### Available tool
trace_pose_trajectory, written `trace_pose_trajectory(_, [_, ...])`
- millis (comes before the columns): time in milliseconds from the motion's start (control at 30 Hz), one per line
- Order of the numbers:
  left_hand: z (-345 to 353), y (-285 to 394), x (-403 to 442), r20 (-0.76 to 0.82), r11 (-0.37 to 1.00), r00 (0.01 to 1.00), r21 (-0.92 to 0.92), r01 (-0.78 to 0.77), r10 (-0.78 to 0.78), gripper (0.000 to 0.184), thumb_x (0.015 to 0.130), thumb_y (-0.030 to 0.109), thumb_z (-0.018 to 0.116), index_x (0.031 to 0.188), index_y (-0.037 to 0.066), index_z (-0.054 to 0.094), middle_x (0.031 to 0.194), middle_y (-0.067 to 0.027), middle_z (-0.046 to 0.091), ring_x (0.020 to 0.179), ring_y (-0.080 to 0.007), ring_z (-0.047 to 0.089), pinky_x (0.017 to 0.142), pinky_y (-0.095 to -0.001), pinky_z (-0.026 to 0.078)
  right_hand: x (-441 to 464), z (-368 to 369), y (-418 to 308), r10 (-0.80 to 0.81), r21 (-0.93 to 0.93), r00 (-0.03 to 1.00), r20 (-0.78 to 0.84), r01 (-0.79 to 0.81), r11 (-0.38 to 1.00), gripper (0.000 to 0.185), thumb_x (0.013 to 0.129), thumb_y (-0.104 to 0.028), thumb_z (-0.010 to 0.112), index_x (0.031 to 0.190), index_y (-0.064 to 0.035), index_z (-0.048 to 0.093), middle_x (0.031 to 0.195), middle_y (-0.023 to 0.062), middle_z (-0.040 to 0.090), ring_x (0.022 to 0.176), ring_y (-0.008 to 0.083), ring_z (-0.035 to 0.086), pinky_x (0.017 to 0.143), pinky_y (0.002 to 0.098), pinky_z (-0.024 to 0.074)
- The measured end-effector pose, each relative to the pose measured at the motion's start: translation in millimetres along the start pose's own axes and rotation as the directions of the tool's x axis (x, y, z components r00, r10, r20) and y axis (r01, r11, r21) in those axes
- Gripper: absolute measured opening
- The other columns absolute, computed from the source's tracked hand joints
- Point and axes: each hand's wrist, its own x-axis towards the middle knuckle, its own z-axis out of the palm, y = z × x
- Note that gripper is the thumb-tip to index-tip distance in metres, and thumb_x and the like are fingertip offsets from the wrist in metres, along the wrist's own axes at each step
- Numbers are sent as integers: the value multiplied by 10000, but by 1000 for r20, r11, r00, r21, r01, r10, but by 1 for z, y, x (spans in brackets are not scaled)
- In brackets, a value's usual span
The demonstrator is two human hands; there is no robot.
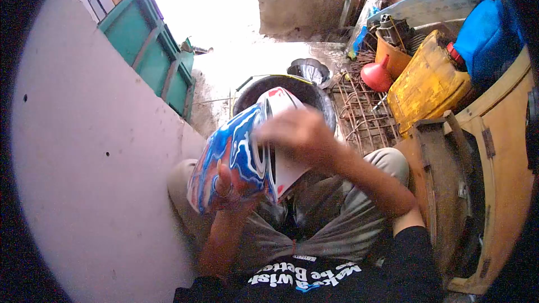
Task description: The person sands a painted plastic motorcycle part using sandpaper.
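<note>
A rounded, helmet-like shell (233, 143) with blue, white and red marbled swirls is tilted above my lap. A dark gap separates its marbled part from a white part with red patches. My left hand (224, 193) supports it from below on the near left side, its thumb up against the marbled surface and the other fingers mostly hidden. Over the dark gap is my right hand (303, 137), smeared by motion. Its fingers are at the shell's surface, but I cannot make out their shape or whether they hold anything.
Beyond the shell stands a black basin (321, 96) beside a dark scalloped bowl (310, 70). To the right are rusty wire mesh (365, 115), a red funnel (377, 75), a yellow jerrycan (429, 87) and wooden furniture (499, 191). A pale wall (84, 134) and green panel (149, 45) border the left.
</note>
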Motion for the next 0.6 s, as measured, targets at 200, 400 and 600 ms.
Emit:
trace_pose_trajectory(200, [1, -1, 4, 7, 1000, 1000, -2, 1, -1, 918, 948, 635, 648, 1611, 100, 306, 1524, -133, 520, 1366, -298, 547, 1085, -486, 516, 1, -2, -34, -70, 149, 995, -77, 81, 986, 186, 929, -156, 637, 1068, -147, 759, 1103, 60, 762, 1012, 224, 741, 880, 375, 605])
trace_pose_trajectory(400, [2, -1, 5, 2, 1000, 1000, 13, 6, -6, 925, 945, 636, 652, 1613, 101, 302, 1526, -135, 519, 1365, -300, 548, 1085, -488, 516, -9, -9, 41, 315, -216, 949, 25, -302, 929, 189, 887, -163, 712, 1069, -151, 762, 1065, 47, 765, 935, 264, 741, 811, 404, 602])
trace_pose_trajectory(600, [1, 1, 3, -9, 1000, 1000, 22, -3, 3, 931, 942, 637, 656, 1615, 101, 298, 1528, -137, 518, 1365, -303, 549, 1084, -491, 517, 1, -3, -16, -90, 42, 995, -52, 92, 995, 206, 886, -158, 687, 1079, -165, 758, 1028, 45, 758, 895, 215, 739, 808, 383, 602])
